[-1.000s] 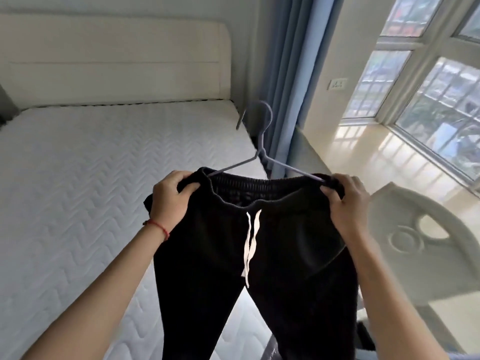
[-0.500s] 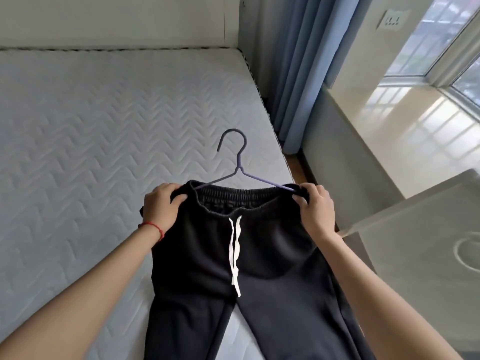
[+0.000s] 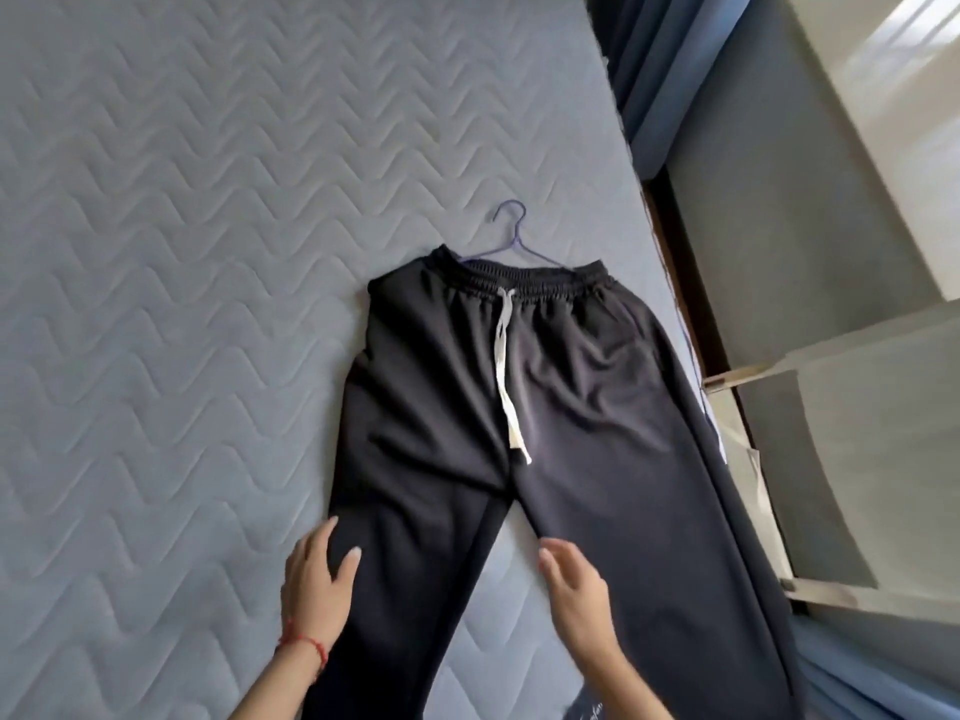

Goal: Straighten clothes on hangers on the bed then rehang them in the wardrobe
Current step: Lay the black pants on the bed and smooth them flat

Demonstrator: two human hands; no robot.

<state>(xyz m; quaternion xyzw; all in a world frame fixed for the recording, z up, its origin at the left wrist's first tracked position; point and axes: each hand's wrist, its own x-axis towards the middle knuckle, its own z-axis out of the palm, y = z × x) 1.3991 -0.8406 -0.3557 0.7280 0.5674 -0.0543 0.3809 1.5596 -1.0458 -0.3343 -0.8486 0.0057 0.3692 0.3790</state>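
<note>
Grey quilted mattress [image 3: 182, 252] with zigzag stitching, filling most of the view. Black sweatpants [image 3: 519, 407] lying flat on it near the right edge, waistband at the far end, legs running back toward the person. Blue curtain [image 3: 649, 70] and a pale chair [image 3: 857, 459] off to the right, beside the bed. Left hand [image 3: 317, 579] open and flat, fingers spread, resting on the outer edge of the left pant leg, a red string [image 3: 306, 644] round the wrist. Right hand [image 3: 576, 589] open too, fingers loose, on the inner edge of the other leg. Thin purple hanger [image 3: 511, 236] poking out above the waistband, well apart from both hands. White drawstring [image 3: 506, 376] hanging down the middle.
</note>
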